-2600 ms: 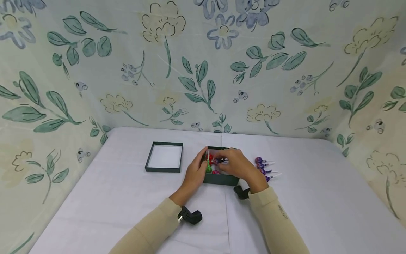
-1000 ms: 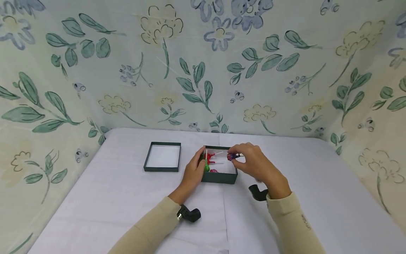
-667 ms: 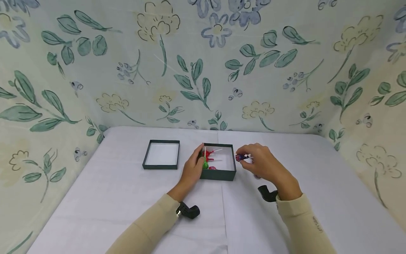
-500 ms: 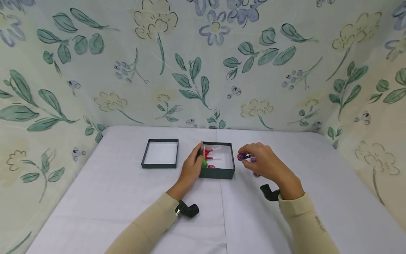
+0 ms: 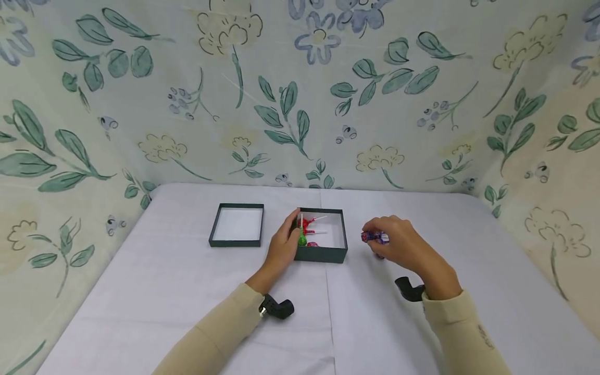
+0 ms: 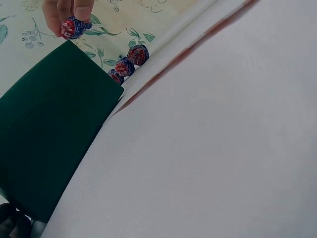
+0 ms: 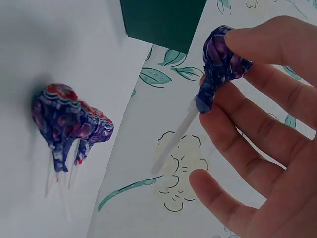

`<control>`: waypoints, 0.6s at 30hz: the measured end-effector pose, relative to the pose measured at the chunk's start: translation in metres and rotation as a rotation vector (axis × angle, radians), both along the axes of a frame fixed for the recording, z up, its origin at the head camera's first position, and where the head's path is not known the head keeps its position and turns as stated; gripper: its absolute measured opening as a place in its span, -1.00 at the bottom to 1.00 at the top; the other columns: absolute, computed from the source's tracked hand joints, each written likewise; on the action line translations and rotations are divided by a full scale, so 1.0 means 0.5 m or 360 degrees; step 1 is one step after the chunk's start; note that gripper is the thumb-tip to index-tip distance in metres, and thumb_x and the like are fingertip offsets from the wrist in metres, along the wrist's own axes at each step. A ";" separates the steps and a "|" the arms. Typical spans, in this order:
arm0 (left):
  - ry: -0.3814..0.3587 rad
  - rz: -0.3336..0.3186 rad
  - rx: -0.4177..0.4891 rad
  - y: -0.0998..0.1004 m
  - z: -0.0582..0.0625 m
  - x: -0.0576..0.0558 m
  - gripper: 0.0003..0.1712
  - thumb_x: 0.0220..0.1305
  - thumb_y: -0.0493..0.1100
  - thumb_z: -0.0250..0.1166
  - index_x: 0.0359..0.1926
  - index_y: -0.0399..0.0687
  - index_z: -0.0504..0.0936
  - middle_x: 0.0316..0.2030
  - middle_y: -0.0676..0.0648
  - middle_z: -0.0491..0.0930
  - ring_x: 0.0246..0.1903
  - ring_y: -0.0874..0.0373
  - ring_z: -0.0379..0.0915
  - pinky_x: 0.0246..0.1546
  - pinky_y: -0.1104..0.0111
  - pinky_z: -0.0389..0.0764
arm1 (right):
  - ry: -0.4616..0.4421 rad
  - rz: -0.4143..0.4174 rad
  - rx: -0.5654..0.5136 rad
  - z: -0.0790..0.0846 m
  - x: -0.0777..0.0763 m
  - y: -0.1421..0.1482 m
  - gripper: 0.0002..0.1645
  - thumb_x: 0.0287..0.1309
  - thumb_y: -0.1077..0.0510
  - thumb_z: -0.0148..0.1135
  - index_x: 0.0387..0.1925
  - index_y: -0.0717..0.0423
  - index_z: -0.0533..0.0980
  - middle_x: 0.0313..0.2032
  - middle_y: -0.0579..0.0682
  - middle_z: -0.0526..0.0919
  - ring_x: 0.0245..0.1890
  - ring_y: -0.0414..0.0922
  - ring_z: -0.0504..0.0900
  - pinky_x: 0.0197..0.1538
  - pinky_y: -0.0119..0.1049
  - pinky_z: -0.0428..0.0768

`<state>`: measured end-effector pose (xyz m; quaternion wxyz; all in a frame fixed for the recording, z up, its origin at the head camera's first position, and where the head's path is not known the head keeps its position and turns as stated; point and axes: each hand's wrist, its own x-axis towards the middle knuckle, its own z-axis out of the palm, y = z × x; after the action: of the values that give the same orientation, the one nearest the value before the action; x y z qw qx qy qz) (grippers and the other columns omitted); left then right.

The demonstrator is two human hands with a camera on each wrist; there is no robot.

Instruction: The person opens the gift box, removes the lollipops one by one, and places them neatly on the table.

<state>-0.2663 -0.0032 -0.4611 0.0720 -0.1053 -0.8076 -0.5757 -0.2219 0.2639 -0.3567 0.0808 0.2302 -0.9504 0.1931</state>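
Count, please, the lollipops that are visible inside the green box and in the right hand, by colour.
Red lollipops in the green box: 2
Green lollipop in the box: 1
Pink lollipop in the box: 1
Purple lollipop in the right hand: 1
Total visible: 5

Table (image 5: 164, 271): one, covered in white cloth, far corners rounded; a crease (image 5: 330, 312) in the cloth runs roughly from twelve o'clock to six. Directly on it, with the box as hub and twelve at the far edge:

– Box (image 5: 321, 254): one, dark green outside, pale inside, open-topped, standing upright

– Lid (image 5: 236, 243): one, shallow, dark green with white inside, lying hollow side up at nine o'clock, near the box but apart

– Wrapped lollipops (image 7: 59, 121): at least three, blue-purple and red, white sticks, bunched at three o'clock, heads towards nine, apart from the box
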 end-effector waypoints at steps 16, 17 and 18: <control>0.0021 -0.0013 -0.0003 0.000 0.002 0.000 -0.42 0.44 -0.11 -0.09 0.44 0.32 0.20 0.40 0.14 0.20 0.38 0.23 0.07 0.36 0.21 0.17 | -0.0105 -0.0073 0.0090 -0.029 0.013 0.049 -0.66 -0.02 0.27 0.44 -0.13 0.07 0.63 -0.21 -0.02 0.70 -0.09 0.03 0.57 0.03 0.11 0.51; 0.0021 -0.0014 -0.0002 0.000 0.002 0.000 -0.42 0.44 -0.12 -0.10 0.44 0.31 0.20 0.40 0.15 0.20 0.38 0.23 0.07 0.36 0.21 0.16 | -0.0113 -0.0075 0.0096 -0.031 0.013 0.052 -0.66 -0.02 0.27 0.44 -0.13 0.07 0.64 -0.21 -0.03 0.70 -0.09 0.03 0.56 0.03 0.11 0.51; 0.0024 -0.0014 -0.0003 0.000 0.002 0.000 -0.42 0.44 -0.12 -0.10 0.44 0.31 0.20 0.40 0.15 0.20 0.38 0.24 0.07 0.36 0.22 0.16 | -0.0125 -0.0080 0.0104 -0.032 0.014 0.054 -0.66 -0.02 0.26 0.44 -0.12 0.07 0.64 -0.20 -0.03 0.70 -0.09 0.03 0.56 0.03 0.12 0.51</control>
<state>-0.2665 -0.0033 -0.4601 0.0754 -0.1134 -0.8071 -0.5745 -0.2147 0.2910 -0.3728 0.0407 0.2011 -0.9640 0.1689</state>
